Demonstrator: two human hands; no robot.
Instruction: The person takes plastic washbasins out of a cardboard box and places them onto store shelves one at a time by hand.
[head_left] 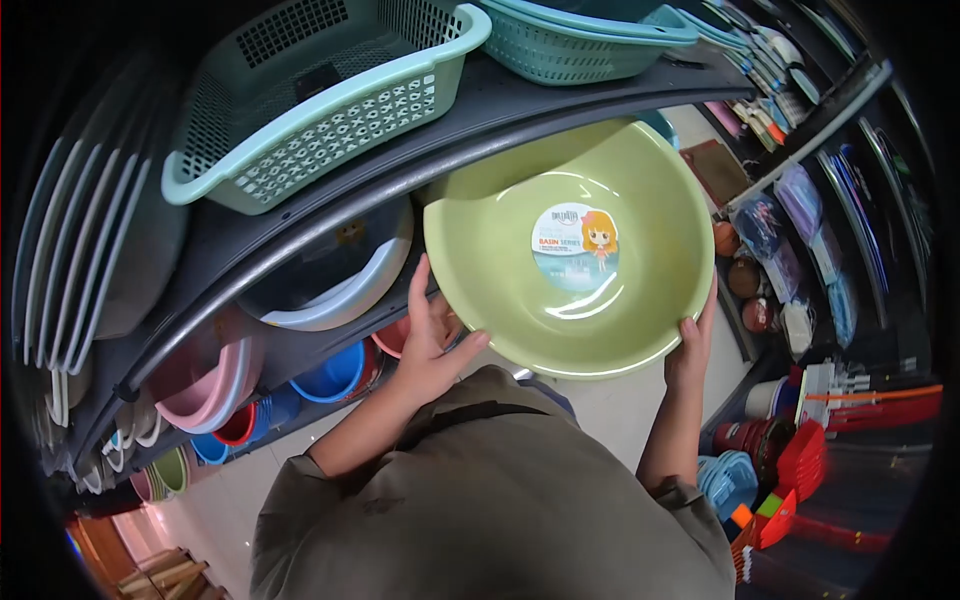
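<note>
A large light-green plastic basin (480, 270) is tilted toward me, with its inside showing. A round label with a cartoon figure and the words "BASIN SERIES" sticks to its bottom. My left hand (432, 335) grips the basin at its lower left, thumb by the rim and fingers reaching up along the outer side. On the lower right, my right hand (694, 345) clasps the rim with the thumb at the edge; its other fingers are mostly hidden behind the wall. The basin's upper left side lies close under or against the shelf edge; I cannot tell whether they touch.
A dark shelf (375, 180) curves along the left, bearing a pale-teal perforated basket (340, 125) and another basket (580, 50). Below sit a white-rimmed basin (350, 290), pink basins (215, 390) and a blue basin (330, 375). Red dustpans (800, 460) and packaged goods line the right.
</note>
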